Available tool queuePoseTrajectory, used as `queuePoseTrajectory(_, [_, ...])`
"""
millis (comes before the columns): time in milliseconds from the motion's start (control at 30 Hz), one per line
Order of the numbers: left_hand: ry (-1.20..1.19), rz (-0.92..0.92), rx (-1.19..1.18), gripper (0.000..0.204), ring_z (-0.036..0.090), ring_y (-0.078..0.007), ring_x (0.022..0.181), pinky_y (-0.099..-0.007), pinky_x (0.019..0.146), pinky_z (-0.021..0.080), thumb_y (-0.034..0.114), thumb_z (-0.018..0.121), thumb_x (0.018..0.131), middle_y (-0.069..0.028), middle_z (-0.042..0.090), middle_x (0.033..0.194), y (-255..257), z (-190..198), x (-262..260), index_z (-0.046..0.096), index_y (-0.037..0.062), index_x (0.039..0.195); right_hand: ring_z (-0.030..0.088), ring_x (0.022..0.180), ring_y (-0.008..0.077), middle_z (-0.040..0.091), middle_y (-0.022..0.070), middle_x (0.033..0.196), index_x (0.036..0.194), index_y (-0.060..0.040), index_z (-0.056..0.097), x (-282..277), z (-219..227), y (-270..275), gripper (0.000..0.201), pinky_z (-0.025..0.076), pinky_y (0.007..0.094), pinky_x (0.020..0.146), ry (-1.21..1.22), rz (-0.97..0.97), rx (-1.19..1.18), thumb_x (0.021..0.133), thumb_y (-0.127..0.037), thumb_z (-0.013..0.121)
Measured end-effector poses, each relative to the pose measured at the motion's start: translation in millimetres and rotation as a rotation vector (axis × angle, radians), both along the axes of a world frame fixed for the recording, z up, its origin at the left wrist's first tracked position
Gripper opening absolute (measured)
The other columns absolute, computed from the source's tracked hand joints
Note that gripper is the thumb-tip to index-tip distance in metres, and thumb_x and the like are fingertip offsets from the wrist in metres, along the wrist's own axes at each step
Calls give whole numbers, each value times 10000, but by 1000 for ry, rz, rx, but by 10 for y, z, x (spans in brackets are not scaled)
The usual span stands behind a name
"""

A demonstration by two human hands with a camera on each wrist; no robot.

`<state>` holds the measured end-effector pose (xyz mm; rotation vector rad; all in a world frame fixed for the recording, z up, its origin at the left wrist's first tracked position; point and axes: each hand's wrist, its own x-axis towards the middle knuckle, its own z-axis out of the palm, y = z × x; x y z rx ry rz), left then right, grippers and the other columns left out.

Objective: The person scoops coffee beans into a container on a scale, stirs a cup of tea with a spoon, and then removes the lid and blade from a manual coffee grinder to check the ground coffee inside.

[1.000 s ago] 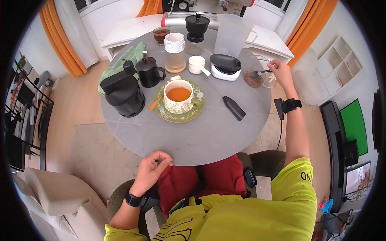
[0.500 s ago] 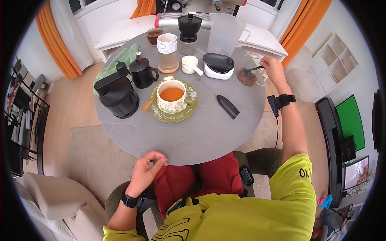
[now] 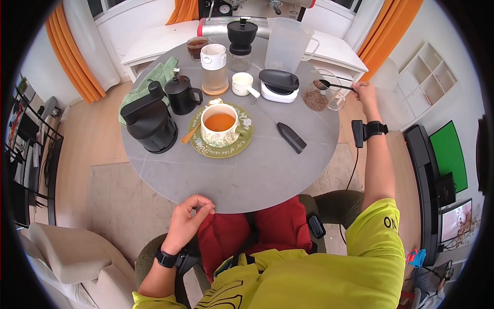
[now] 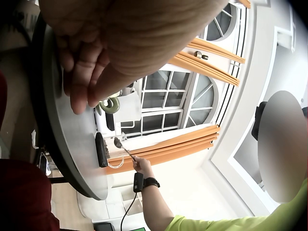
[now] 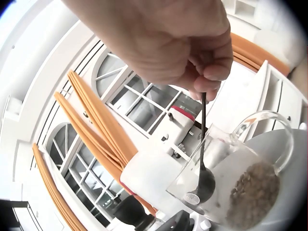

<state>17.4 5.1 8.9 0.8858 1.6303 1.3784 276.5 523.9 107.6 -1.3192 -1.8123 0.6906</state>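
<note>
My right hand (image 3: 366, 96) pinches the thin handle of a black long-handled spoon (image 5: 206, 180). The spoon's bowl is at the mouth of a clear glass jug (image 5: 284, 132), above the light brown beans (image 5: 255, 192) inside. In the head view the jug stands at the table's right edge, with its handle toward my hand. My left hand (image 3: 191, 219) rests at the near table edge, fingers loosely bent and holding nothing. Closest in front of it is a patterned cup (image 3: 219, 135) of orange-brown liquid on a green saucer (image 3: 226, 153), a wooden-coloured spoon (image 3: 191, 133) beside it.
A black handheld frother (image 3: 292, 138) lies near the middle right. Behind it stand a white scale (image 3: 280, 95) with a black tray, a small white cup (image 3: 242, 82) and a clear pitcher (image 3: 284, 46). A black kettle (image 3: 149, 123) and black pot (image 3: 182, 95) stand left.
The spoon's bowl has risen from the beans to near the jug's mouth. My right hand has moved outward to the right. The left hand stays at the table edge.
</note>
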Motion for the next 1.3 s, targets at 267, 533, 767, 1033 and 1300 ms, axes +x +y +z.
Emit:
queuePoseTrajectory(267, [12, -4, 9, 70, 598, -94, 772, -238, 748, 459, 57, 591, 899, -36, 657, 780, 4, -18, -2, 626, -5, 898, 505, 548, 64, 609, 34, 672, 821, 22, 673, 154, 30, 10, 137, 403, 206, 493, 161, -2, -82, 823, -95, 601])
queuePoseTrajectory(533, [19, 14, 8, 69, 599, -93, 764, -233, 732, 458, 53, 590, 897, -35, 656, 777, 1, 29, 20, 627, -6, 889, 522, 578, 61, 616, 28, 701, 849, 24, 674, -276, 294, -365, 141, 430, 204, 541, 311, 105, -67, 826, -97, 603])
queuePoseTrajectory(767, [23, 8, 8, 63, 598, -88, 759, -225, 722, 453, 50, 590, 896, -31, 654, 774, -8, 4, 3, 625, -2, 897, 559, 562, 88, 623, 46, 647, 815, 46, 684, -765, 187, -491, 173, 446, 222, 541, 201, 156, 37, 824, -114, 620])
queuePoseTrajectory(1033, [0, -6, 7, 57, 601, -87, 764, -222, 723, 454, 42, 589, 896, -30, 652, 782, -5, 18, -14, 623, -3, 905, 624, 590, 260, 646, 154, 687, 846, 10, 664, -1152, 112, -780, 149, 487, 344, 586, -182, 167, 474, 851, -138, 640])
queuePoseTrajectory(1300, [16, -12, 15, 60, 601, -88, 767, -222, 723, 454, 44, 589, 898, -29, 653, 779, -3, -23, -27, 623, -4, 906, 616, 730, 338, 635, 144, 813, 846, -22, 610, -1230, 144, -933, 96, 494, 412, 646, -306, 329, 918, 852, -117, 626])
